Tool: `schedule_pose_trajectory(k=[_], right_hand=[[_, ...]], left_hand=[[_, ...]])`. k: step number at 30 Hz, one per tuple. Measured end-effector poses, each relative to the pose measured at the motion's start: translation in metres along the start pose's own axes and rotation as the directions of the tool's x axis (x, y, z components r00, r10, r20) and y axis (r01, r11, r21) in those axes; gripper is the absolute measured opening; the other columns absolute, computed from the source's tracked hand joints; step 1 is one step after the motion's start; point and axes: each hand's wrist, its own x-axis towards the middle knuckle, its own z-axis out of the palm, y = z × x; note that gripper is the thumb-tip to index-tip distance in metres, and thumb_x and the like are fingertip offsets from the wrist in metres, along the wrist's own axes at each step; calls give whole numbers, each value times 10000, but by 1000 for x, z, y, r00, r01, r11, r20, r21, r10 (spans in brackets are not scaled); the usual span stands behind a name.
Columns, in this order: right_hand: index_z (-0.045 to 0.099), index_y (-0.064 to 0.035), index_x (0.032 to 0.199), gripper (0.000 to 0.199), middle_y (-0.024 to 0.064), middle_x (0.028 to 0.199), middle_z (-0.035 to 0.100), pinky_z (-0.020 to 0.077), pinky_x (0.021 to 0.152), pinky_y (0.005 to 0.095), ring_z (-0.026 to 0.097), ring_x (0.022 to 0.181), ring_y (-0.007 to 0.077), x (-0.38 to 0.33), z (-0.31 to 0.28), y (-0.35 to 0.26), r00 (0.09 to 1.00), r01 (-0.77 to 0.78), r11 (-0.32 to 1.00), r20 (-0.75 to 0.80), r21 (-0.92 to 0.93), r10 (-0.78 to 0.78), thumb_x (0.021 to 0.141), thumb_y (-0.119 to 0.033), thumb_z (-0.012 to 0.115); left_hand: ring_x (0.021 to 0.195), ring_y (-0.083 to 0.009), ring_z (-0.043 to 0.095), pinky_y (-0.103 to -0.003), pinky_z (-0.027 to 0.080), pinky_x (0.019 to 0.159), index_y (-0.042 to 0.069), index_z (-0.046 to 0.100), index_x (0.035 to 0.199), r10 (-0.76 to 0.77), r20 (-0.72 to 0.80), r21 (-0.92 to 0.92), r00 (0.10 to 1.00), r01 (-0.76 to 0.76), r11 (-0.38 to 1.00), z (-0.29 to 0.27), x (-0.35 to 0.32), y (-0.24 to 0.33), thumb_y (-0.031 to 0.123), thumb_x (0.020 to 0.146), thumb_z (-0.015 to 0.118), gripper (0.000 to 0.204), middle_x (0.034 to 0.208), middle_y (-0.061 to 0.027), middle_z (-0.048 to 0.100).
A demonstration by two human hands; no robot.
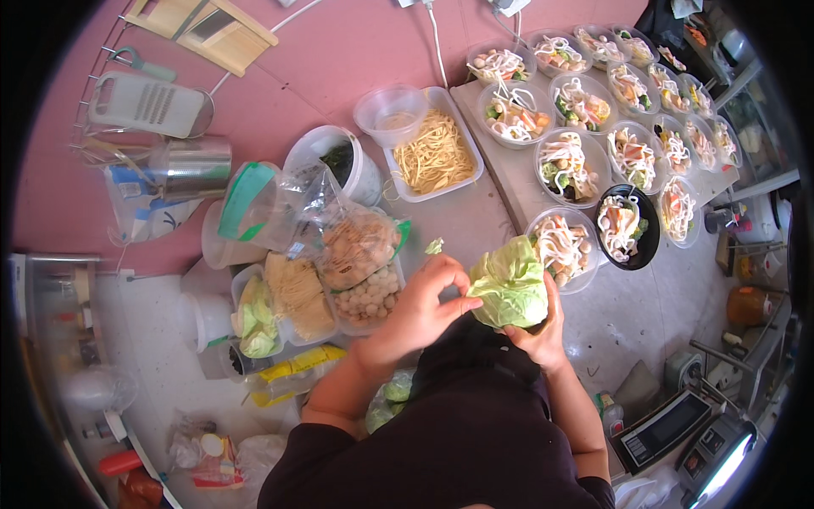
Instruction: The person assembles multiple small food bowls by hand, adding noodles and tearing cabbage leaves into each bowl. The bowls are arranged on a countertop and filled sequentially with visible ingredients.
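Note:
My right hand [541, 339] cups a pale green head of cabbage [510, 287] from its right side and underneath. At the cabbage's left edge, my left hand [431, 304] is closed, its thumb and bent forefinger meeting the outer leaf. A small scrap of green leaf [434, 246] shows just beyond my left knuckles; I cannot tell whether it is held. Right behind the cabbage stands a clear bowl of mixed food [562, 248], partly covered by it. Next to that is a black bowl [626, 226] with similar food.
Rows of filled clear bowls [580, 103] cover the far right table. A tray of yellow strips [434, 153], a white bucket [360, 174], bagged brown pieces [360, 242], small white balls [369, 299] and thin noodles [297, 293] stand left. A scale [666, 431] sits low right.

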Motion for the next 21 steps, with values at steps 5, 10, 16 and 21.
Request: schedule_pose_trajectory(k=[5,10,16,21], right_hand=[[282,-4,1469,964,129,1375,451,387,1063,377,456,1274,232,3,15,-7,998,-52,960,-16,274,58,644,-52,778],[268,0,1472,968,124,1360,459,383,1064,373,456,1271,219,0,16,-4,1000,-8,990,27,140,4,650,-49,776],[268,-16,1462,975,125,1367,457,393,1066,394,473,1266,251,1,26,-9,992,-121,897,27,426,122,652,-118,800],[277,-26,1446,902,124,1383,463,398,1074,446,482,1276,297,3,21,-17,980,-158,677,31,718,196,711,-201,768]], left_hand=[[738,-248,627,-334,512,626,36,570,888,278,-106,225,955,-249,942,23,-18,27,-7,782,746,210,912,-100,612],[625,-226,611,-316,490,550,23,585,908,80,-277,133,958,-45,990,36,-13,25,-15,789,747,205,820,-113,610],[605,-189,615,-289,482,555,16,581,940,184,-312,-4,932,-196,981,40,-14,2,-10,842,698,155,767,-95,619],[597,-96,494,-239,439,522,37,491,981,-204,-663,-516,720,-242,822,22,-12,-20,133,987,543,110,804,-51,534]])
